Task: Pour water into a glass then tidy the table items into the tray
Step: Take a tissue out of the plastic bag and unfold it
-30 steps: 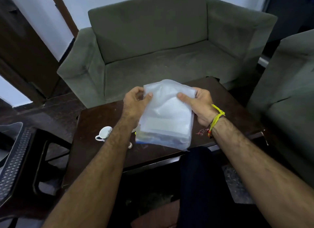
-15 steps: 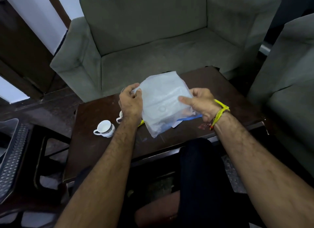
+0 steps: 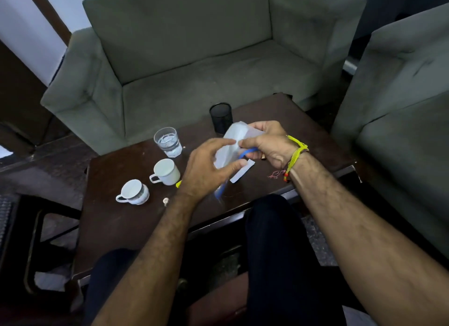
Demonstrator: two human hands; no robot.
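A translucent plastic bag (image 3: 230, 143) with a blue zip edge hangs over the dark wooden table (image 3: 116, 219), turned edge-on. My right hand (image 3: 269, 143) grips its top. My left hand (image 3: 209, 170) pinches its lower side with thumb and fingers. A glass (image 3: 168, 142) holding water stands left of my hands. Two white cups sit nearer me: one (image 3: 165, 171) beside my left hand, one (image 3: 133, 192) further left. A white paper strip (image 3: 241, 171) lies under the bag.
A black mesh pen holder (image 3: 220, 118) stands at the table's far edge behind the bag. A grey-green sofa (image 3: 194, 58) faces me and an armchair (image 3: 401, 107) stands to the right. A small white bit (image 3: 166, 200) lies near the front cup.
The bag has turned from flat to edge-on and shifted right, uncovering the glass, a second cup and the pen holder. My left hand has slid from the bag's top corner to its lower side.
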